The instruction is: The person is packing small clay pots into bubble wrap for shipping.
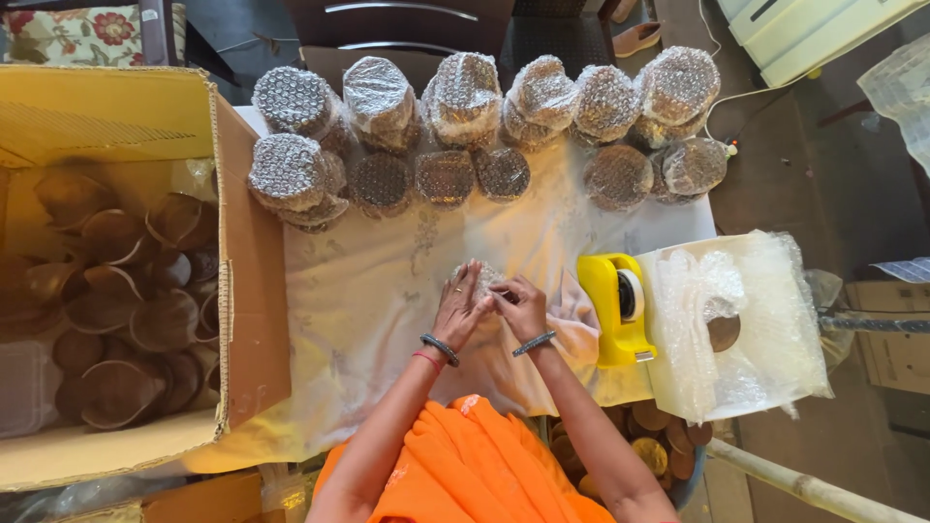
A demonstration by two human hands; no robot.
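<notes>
Nearest the camera, orange cloth (475, 455) over the lap, and two bare forearms reaching forward, each wrist ringed with dark bangles (439, 349).

Just beyond, both hands meeting over a white embroidered tablecloth (387, 281). Left hand (463, 305) with fingers curled against a small bubble-wrapped bundle (481, 279), pressing it from the left and top. Right hand (521, 305) closed on the same bundle from the right, fingertips pinching at the wrap. Bundle resting near the middle of the table, mostly hidden between the two hands; contents not discernible.

Just right of the right hand, a yellow tape dispenser (615, 310) with a roll of clear tape, standing at the table's right edge. Further right, touching the dispenser, a pale box (736, 329) draped with loose bubble wrap, one brown disc showing through. Below that, near the right elbow, a container of round brown pieces (659, 441), partly hidden.

On the left, an open cardboard box (247, 320) butted against the table, filled with brown bowl-like shells (116, 320) piled loosely.

At the far edge of the table, rows of wrapped round stacks (465, 107), bubble wrap tight around each, set side by side and touching, some taller at the back and flatter ones in front.

Beyond the table, dark chair backs (407, 24) and a floral cushion (87, 34) at top left.
</notes>
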